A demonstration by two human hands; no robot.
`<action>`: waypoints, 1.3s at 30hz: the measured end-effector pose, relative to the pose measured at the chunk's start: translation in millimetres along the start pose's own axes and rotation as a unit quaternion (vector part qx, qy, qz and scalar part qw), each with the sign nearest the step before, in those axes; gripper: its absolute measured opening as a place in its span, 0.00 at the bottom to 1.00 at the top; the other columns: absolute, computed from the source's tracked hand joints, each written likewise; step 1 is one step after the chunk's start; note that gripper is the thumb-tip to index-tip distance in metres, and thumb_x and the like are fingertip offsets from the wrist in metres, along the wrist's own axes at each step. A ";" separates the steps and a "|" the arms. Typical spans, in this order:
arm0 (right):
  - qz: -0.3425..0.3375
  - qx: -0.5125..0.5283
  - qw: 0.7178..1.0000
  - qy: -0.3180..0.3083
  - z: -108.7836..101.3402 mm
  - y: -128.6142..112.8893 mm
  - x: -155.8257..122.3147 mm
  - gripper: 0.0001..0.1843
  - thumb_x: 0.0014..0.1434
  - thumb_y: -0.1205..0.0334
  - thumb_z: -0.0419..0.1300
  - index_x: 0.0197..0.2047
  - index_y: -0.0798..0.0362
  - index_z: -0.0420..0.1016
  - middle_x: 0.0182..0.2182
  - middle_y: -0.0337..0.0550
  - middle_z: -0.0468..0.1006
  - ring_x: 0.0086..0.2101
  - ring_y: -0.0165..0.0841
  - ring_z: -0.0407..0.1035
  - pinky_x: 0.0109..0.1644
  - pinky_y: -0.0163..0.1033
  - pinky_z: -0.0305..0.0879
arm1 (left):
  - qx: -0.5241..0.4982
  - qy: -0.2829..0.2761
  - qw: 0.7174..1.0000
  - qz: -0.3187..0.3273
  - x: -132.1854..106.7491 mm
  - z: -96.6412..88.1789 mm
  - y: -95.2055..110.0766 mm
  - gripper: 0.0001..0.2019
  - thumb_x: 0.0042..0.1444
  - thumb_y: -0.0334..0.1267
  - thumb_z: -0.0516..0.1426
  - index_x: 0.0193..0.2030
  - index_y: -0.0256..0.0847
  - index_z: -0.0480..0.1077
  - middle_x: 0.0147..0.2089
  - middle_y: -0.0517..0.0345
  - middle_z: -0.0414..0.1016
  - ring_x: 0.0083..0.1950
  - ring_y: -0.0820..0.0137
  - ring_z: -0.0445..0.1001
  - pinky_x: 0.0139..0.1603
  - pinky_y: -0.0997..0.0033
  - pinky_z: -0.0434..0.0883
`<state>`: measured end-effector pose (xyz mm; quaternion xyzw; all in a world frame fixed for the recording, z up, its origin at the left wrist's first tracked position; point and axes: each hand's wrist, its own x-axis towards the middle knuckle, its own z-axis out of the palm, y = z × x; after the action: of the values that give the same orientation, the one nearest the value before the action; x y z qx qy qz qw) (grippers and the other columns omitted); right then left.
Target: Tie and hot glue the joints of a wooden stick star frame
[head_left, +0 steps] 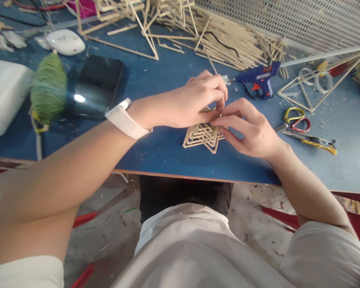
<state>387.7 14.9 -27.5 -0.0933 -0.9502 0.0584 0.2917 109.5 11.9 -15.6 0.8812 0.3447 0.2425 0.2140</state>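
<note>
A star-shaped lattice of thin wooden sticks [204,137] lies on the blue table, partly covered by my hands. My left hand [206,96] reaches over its upper side, thumb and fingers pinched together. From the right, my right hand [247,127] meets it with bent, pinching fingers. Both sets of fingertips come together over the star's upper right part. Whatever small piece lies between them is hidden. Bits of green show on the lattice near the fingertips. A blue glue gun [259,79] with a red trigger lies just beyond my right hand.
Scissors [297,119] and a yellow-handled cutter [316,143] lie at the right. Behind are a pile of wooden sticks [228,36], stick frames [120,44] and a metal mesh [288,20]. At left sit green yarn [49,88], a black box [99,82] and a white mouse [66,42].
</note>
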 end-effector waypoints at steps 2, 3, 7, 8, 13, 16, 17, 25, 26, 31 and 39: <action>0.015 -0.004 0.999 -0.032 -0.3 -0.7 -0.5 0.16 0.82 0.62 0.62 0.68 0.41 0.79 0.57 0.47 0.79 0.56 0.43 0.81 0.59 0.55 0.87 | -0.001 -0.001 1.000 0.001 -0.4 0.1 0.4 0.13 0.74 0.52 0.60 0.51 0.52 0.83 0.67 0.48 0.82 0.74 0.46 0.72 0.80 0.40 0.69; 0.028 -0.004 0.999 -0.044 -0.4 -1.0 -0.7 0.15 0.82 0.61 0.62 0.67 0.41 0.80 0.57 0.46 0.78 0.56 0.43 0.81 0.60 0.55 0.87 | -0.003 0.001 1.000 0.001 -0.5 0.2 0.8 0.13 0.74 0.52 0.59 0.50 0.51 0.83 0.67 0.48 0.82 0.74 0.46 0.73 0.80 0.41 0.69; 0.047 0.018 0.998 -0.030 0.9 0.0 -0.7 0.11 0.82 0.60 0.63 0.62 0.40 0.83 0.55 0.44 0.77 0.54 0.41 0.81 0.60 0.53 0.86 | -0.006 -0.001 1.000 0.003 -0.2 0.6 2.4 0.12 0.73 0.50 0.60 0.48 0.50 0.82 0.69 0.48 0.81 0.74 0.46 0.73 0.80 0.42 0.69; 0.042 0.026 0.999 -0.019 1.5 0.6 -0.5 0.10 0.82 0.61 0.63 0.61 0.40 0.84 0.54 0.44 0.78 0.54 0.41 0.80 0.59 0.52 0.85 | -0.003 -0.005 1.000 0.003 -0.1 0.5 2.7 0.11 0.73 0.50 0.60 0.49 0.49 0.82 0.69 0.48 0.80 0.74 0.45 0.73 0.80 0.41 0.68; 0.027 0.055 0.998 0.011 3.2 3.8 -0.9 0.10 0.81 0.63 0.66 0.58 0.40 0.87 0.51 0.42 0.79 0.48 0.38 0.80 0.53 0.47 0.82 | 0.005 -0.009 1.000 -0.003 -0.4 -0.2 3.6 0.12 0.73 0.50 0.60 0.50 0.50 0.83 0.72 0.48 0.79 0.77 0.45 0.71 0.81 0.41 0.68; 0.012 0.064 0.997 0.028 2.0 6.0 -1.7 0.10 0.80 0.63 0.68 0.58 0.39 0.88 0.50 0.41 0.82 0.46 0.37 0.81 0.50 0.46 0.82 | 0.003 0.002 1.000 0.004 -0.9 1.2 2.2 0.11 0.73 0.49 0.60 0.49 0.50 0.83 0.71 0.48 0.79 0.76 0.44 0.72 0.81 0.39 0.68; 0.003 0.067 0.997 0.032 1.3 6.8 -1.6 0.10 0.79 0.64 0.69 0.57 0.39 0.88 0.50 0.41 0.83 0.46 0.37 0.81 0.51 0.47 0.82 | 0.001 0.006 1.000 0.006 -1.0 2.1 1.5 0.11 0.73 0.49 0.61 0.49 0.50 0.83 0.71 0.48 0.80 0.76 0.44 0.72 0.80 0.38 0.68; -0.019 0.147 0.989 0.018 -8.7 11.3 2.5 0.08 0.76 0.68 0.73 0.54 0.48 0.90 0.49 0.43 0.87 0.46 0.36 0.84 0.52 0.43 0.85 | 0.008 0.015 1.000 0.011 -1.4 5.2 1.3 0.09 0.73 0.47 0.61 0.48 0.48 0.82 0.69 0.46 0.80 0.74 0.45 0.73 0.78 0.39 0.71; -0.014 0.154 0.988 0.014 -10.0 11.9 2.4 0.08 0.76 0.67 0.73 0.54 0.47 0.90 0.49 0.42 0.87 0.46 0.35 0.85 0.52 0.43 0.85 | 0.008 0.012 1.000 0.013 -1.8 5.0 1.9 0.09 0.73 0.47 0.61 0.48 0.47 0.81 0.69 0.46 0.80 0.74 0.45 0.73 0.79 0.39 0.70; -0.009 0.179 0.984 -0.007 -16.1 14.6 1.9 0.08 0.77 0.67 0.72 0.53 0.45 0.90 0.49 0.42 0.88 0.47 0.35 0.86 0.53 0.43 0.85 | 0.000 0.016 0.999 0.028 -3.5 6.1 3.1 0.07 0.73 0.44 0.62 0.47 0.46 0.80 0.66 0.47 0.80 0.73 0.46 0.75 0.79 0.40 0.71; -0.002 0.202 0.979 -0.029 -24.6 8.2 7.2 0.06 0.77 0.66 0.71 0.52 0.46 0.90 0.48 0.43 0.88 0.46 0.35 0.85 0.53 0.43 0.86 | -0.020 0.013 0.999 0.021 3.0 11.6 11.0 0.05 0.72 0.43 0.64 0.44 0.46 0.77 0.63 0.50 0.83 0.65 0.55 0.78 0.76 0.46 0.72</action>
<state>396.9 25.9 -4.7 -0.0285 -0.9270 0.2516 0.2766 123.7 4.2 -17.9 0.8806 0.3240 0.2653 0.2219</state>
